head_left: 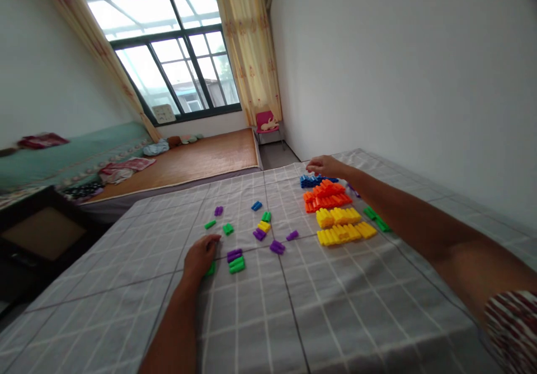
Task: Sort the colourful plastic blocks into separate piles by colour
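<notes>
My left hand (200, 255) rests low over the cloth with fingers curled together. Whatever it may hold is hidden. A green plastic tube-like piece (210, 269) shows partly beside its wrist, and purple pieces (234, 255) and green pieces (237, 265) lie to its right. Over at the far right, my right hand (329, 166) is at the blue group (312, 181), fingers bent and closed; I cannot make out anything in them. Nearer me sit bunched orange pieces (327, 196) and two rows of yellow pieces (344, 226).
Loose purple (277, 247), green (227, 229), yellow (264, 226) and blue pieces (257, 206) are scattered mid-table. Green pieces (376, 219) lie near my right forearm. A checked grey cloth (251, 329) covers the table; a white wall (403, 71) stands to the right.
</notes>
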The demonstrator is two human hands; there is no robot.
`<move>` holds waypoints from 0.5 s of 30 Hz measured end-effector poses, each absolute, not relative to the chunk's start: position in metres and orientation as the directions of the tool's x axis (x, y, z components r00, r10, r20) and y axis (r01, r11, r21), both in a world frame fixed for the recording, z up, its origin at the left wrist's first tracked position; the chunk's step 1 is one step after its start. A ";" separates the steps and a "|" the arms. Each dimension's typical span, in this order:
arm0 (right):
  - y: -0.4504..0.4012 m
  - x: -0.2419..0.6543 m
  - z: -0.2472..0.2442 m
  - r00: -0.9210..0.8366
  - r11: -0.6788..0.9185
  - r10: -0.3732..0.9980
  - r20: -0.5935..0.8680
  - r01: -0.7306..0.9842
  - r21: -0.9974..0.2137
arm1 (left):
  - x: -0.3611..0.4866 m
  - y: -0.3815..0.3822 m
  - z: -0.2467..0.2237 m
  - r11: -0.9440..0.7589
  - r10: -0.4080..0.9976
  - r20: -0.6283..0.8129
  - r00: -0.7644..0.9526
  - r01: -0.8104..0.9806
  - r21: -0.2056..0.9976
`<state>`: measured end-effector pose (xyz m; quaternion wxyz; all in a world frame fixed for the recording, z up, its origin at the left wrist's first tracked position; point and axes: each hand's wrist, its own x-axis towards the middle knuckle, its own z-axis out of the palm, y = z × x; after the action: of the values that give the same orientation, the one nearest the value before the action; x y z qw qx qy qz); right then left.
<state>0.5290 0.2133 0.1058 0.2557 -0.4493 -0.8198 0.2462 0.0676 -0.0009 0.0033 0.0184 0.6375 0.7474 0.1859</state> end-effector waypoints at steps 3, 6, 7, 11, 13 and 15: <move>0.185 0.489 0.106 -0.579 0.515 0.799 0.164 0.517 -0.684 | 0.074 -0.003 0.006 0.104 0.965 0.200 -0.171 0.946 0.307; 0.167 0.443 0.101 -0.679 0.588 0.724 0.117 0.519 -0.621 | 0.078 -0.005 0.008 0.087 0.965 0.207 -0.162 0.939 0.332; 0.164 0.427 0.097 -0.706 0.621 0.701 0.098 0.537 -0.571 | 0.078 -0.006 0.009 0.085 0.965 0.207 -0.164 0.935 0.343; 0.166 0.368 0.077 -0.717 0.687 0.693 0.071 0.628 -0.366 | 0.081 -0.008 0.009 0.098 0.965 0.194 -0.178 0.927 0.362; 0.171 0.343 0.065 -0.693 0.683 0.715 0.095 0.663 -0.306 | 0.082 -0.009 0.010 0.092 0.966 0.196 -0.168 0.933 0.347; 0.175 0.324 0.053 -0.679 0.675 0.728 0.098 0.684 -0.278 | 0.082 -0.009 0.010 0.081 0.968 0.200 -0.152 0.942 0.325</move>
<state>0.3243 0.1753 0.0529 0.1009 -0.3880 -0.9095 0.1097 0.0822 -0.0088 0.0096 0.0336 0.6502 0.7345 0.1914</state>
